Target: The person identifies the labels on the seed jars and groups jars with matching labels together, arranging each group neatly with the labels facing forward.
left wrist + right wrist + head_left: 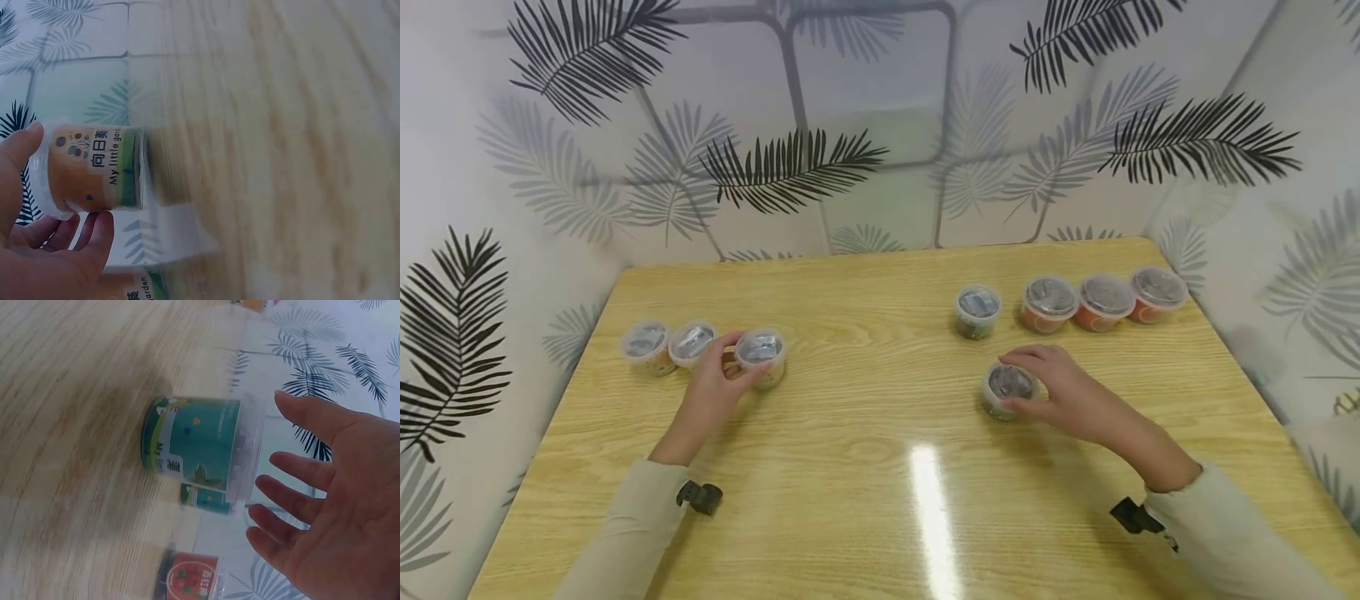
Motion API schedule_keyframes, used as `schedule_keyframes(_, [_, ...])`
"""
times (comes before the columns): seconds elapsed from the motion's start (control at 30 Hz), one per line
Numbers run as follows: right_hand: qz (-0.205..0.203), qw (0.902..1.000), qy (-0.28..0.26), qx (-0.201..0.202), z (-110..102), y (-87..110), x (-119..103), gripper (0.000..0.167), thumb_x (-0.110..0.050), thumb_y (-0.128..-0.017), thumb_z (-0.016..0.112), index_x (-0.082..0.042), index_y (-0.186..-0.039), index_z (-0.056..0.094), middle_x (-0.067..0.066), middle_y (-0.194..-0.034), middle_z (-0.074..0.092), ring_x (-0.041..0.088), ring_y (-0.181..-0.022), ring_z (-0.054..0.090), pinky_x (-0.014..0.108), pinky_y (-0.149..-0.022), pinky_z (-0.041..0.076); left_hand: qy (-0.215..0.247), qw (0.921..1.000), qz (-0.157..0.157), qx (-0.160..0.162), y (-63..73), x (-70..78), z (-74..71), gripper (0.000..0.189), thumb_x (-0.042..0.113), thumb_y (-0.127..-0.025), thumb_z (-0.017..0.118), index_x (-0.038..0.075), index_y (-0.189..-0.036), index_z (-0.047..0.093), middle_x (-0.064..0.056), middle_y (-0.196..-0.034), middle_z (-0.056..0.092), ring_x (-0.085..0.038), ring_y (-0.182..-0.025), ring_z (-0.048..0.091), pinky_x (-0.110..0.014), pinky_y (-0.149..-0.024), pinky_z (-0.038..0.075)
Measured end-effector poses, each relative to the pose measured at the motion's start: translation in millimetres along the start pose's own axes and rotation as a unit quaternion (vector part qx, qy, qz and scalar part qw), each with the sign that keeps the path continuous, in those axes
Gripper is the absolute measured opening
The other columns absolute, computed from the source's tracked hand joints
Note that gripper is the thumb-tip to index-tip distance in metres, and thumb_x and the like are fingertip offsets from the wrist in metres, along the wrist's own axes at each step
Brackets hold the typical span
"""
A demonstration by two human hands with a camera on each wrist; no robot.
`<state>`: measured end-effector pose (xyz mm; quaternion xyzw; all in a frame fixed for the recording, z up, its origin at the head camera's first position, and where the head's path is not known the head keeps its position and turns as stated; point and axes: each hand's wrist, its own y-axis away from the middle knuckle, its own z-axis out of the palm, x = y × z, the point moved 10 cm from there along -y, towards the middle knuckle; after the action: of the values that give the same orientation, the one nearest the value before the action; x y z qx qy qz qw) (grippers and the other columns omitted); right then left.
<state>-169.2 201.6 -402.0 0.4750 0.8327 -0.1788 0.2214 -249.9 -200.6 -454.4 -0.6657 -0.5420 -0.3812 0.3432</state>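
Note:
At the left, my left hand (709,393) holds a lidded plastic cup (762,347) between thumb and fingers, near its clear lid. In the left wrist view this cup (87,172) shows an orange label reading "My little garden". On the right, my right hand (1067,396) is around the lid of a teal-labelled cup (1009,383) standing on the table. The right wrist view shows the right hand's (340,494) fingers loosely spread, with a small gap between them and the teal cup's (203,440) lid.
Two more orange-labelled cups, one at the far left (646,343) and one beside my left hand (691,342), stand close together. Another teal cup (977,310) is behind the right hand. Three red cups (1105,302) form a row at the back right of the wooden table (850,450).

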Motion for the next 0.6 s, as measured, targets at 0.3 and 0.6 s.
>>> schedule_keyframes(0.3, [0.025,0.9995,0.006,-0.019,5,1.3,10,0.06,-0.029,-0.085,0.069,0.005,-0.13,0.048,0.021,-0.128,0.047,0.038,-0.119,0.041,0.053,-0.094,0.039,-0.085,0.9961,0.021,-0.001,-1.3,4.1,-1.0,0.078,0.035,-0.088,0.063,-0.006,-0.141,0.023,-0.025,-0.134,0.031,-0.037,-0.116,0.045,-0.044,-0.092,0.045])
schedule_keyframes(0.6, [0.035,0.999,0.001,-0.026,5,-1.2,14,0.062,-0.027,-0.083,0.071,0.006,-0.13,0.047,0.021,-0.127,0.047,0.037,-0.117,0.043,0.052,-0.093,0.041,-0.226,0.9721,0.062,0.018,-2.3,34.5,2.8,0.075,0.038,-0.089,0.062,-0.003,-0.141,0.028,-0.025,-0.139,0.032,-0.041,-0.127,0.031,-0.056,-0.099,0.034])
